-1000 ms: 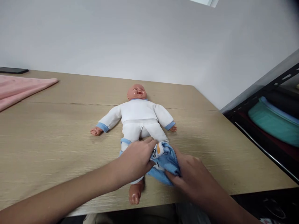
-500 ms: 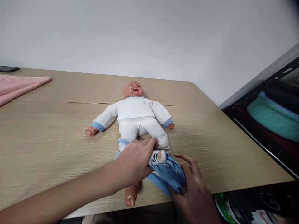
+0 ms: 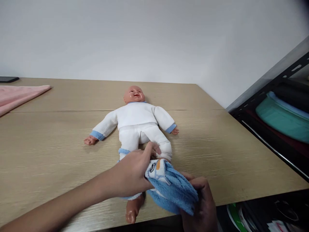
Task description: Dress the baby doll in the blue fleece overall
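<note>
A baby doll [image 3: 137,120] in a white suit with blue cuffs lies face up on the wooden table [image 3: 48,145], head away from me. My left hand [image 3: 134,172] grips the top of a small blue terry sock [image 3: 171,190] with a penguin face, near the doll's right-side leg. My right hand [image 3: 201,201] holds the sock's lower end at the table's front edge, partly hidden under the cloth. The doll's other foot [image 3: 132,211] is bare, just below my left hand.
A pink cloth [image 3: 16,96] lies at the far left of the table, with a dark phone [image 3: 8,79] behind it. A black metal shelf [image 3: 272,106] stands at the right, holding a teal bundle [image 3: 282,120]. A white wall runs behind.
Both hands have drawn the blue sock toward me, away from the doll's leg, and it now hangs looser at the table's edge. My right hand has dropped lower.
</note>
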A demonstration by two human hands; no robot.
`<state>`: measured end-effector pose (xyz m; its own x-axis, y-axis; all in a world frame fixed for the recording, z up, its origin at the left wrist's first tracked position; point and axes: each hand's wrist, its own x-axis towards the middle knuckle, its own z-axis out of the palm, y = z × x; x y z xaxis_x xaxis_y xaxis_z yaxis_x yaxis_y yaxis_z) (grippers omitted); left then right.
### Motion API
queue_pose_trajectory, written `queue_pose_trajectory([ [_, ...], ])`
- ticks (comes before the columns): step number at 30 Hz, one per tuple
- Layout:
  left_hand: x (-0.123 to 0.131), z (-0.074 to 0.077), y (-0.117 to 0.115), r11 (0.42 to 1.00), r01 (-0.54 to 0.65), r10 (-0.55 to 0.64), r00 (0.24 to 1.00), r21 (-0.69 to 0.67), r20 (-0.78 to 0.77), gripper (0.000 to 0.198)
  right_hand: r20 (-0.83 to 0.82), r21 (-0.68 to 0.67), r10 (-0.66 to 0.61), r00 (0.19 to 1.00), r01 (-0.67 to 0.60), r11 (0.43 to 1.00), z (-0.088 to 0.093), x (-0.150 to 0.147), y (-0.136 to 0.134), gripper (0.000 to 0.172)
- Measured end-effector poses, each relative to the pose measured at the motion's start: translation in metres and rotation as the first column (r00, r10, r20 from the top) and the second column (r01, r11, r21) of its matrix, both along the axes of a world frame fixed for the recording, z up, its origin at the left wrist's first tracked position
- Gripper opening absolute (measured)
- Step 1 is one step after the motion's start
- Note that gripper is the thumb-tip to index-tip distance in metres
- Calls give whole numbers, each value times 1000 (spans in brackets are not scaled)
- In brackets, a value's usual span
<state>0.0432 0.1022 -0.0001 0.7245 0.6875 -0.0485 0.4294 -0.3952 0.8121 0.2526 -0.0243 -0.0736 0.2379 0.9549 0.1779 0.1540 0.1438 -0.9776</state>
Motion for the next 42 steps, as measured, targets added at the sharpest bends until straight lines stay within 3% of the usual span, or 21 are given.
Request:
queue_pose_trajectory([
  [5, -6, 7, 5, 993, -3, -3, 999, -118, -49, 51, -217, -161, 205, 954, -242, 957, 7, 9, 19, 40],
  [8, -9, 5, 10, 962, -17, 31, 998, -272, 46, 44, -267, -227, 176, 948, -239, 944, 10, 5, 30, 29],
  [12, -10, 1, 15, 902, -8, 103, 975, -432, 196, 44, -171, -114, 141, 975, -162, 980, 10, -3, 37, 22],
  [17, -12, 3, 17, 845, 49, 125, 950, -533, 285, 47, 102, 54, 165, 981, -171, 984, 7, 6, 37, 30],
  [20, -14, 5, 18, 837, 78, 114, 943, -542, 312, 51, 276, 205, 165, 947, -226, 952, 5, 11, 38, 36],
  [22, -15, 5, 19, 841, 94, 90, 947, -533, 309, 52, 331, 227, 168, 928, -252, 941, 3, 13, 41, 42],
  [27, -20, 2, 24, 883, 125, 9, 959, -452, 283, 47, 296, 184, 172, 940, -233, 955, 5, 20, 49, 60],
  [30, -23, 1, 27, 915, 133, -37, 968, -381, 247, 37, 311, 24, 319, 895, -342, 939, 18, 35, 59, 56],
  [33, -27, 1, 30, 931, 136, -66, 975, -338, 211, 30, 310, -130, 485, 818, -468, 874, 35, 54, 79, 33],
  [36, -28, 3, 33, 932, 163, -110, 978, -324, 176, 24, 271, -216, 633, 725, -595, 774, 42, 70, 108, 22],
  [38, -27, 5, 34, 931, 184, -141, 978, -316, 155, 20, 195, -259, 724, 662, -677, 689, 40, 76, 129, 23],
  [42, -23, 8, 32, 942, 180, -148, 980, -282, 129, 32, -40, -295, 836, 547, -806, 513, 35, 78, 157, 39],
])
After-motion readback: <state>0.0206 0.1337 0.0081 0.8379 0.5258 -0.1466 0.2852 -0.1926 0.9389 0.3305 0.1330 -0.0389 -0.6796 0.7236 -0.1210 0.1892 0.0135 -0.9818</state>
